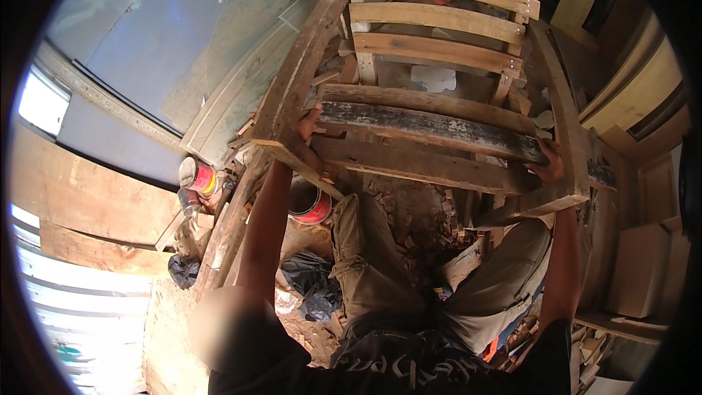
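A wooden chair frame stands in front of me, with curved slats across its back and an armrest on each side. Across its seat lies a weathered board with worn black and whitish paint. My left hand reaches in under the left armrest, its fingers closed around the board's left end. Near the right armrest, my right hand grips the same board from above and the front. Plain seat rails run alongside the board. Part of the left palm is hidden by the armrest.
Paint cans and a red bucket stand at the left, near black plastic bags. Wood scraps litter the ground. Wooden panels lean at the right; a large grey-blue sheet is at the far left.
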{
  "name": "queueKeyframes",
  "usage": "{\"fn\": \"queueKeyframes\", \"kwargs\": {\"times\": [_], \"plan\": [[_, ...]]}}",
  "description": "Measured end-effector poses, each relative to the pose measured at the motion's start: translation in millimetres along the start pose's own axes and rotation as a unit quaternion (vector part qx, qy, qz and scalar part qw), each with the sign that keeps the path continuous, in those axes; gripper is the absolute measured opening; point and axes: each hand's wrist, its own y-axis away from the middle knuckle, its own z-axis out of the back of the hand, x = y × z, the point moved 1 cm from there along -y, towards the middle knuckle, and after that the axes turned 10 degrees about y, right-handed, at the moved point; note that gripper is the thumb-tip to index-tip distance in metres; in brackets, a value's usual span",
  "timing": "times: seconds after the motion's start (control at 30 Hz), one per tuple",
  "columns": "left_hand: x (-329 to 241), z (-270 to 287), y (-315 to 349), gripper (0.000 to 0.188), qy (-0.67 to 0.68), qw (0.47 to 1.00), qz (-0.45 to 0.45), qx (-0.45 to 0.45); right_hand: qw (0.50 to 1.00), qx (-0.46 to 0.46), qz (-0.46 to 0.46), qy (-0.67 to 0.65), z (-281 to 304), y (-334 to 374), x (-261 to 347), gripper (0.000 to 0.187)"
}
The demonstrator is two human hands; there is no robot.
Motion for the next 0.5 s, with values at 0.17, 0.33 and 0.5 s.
{"fn": "queueKeyframes", "kwargs": {"times": [0.17,0.33,0.5], "plan": [[5,-2,-4,0.062,-0.054,0.999,0.000,0.007,0.999,0.019,-0.032,0.010,5,4,2,0.087],[7,-5,-6,0.078,-0.097,0.995,-0.013,0.017,0.999,0.032,-0.039,0.002,10,4,8,0.086],[19,25,-18,0.071,-0.054,0.998,-0.023,0.011,0.993,0.013,-0.036,-0.107,8,-4,31,0.084]]}}
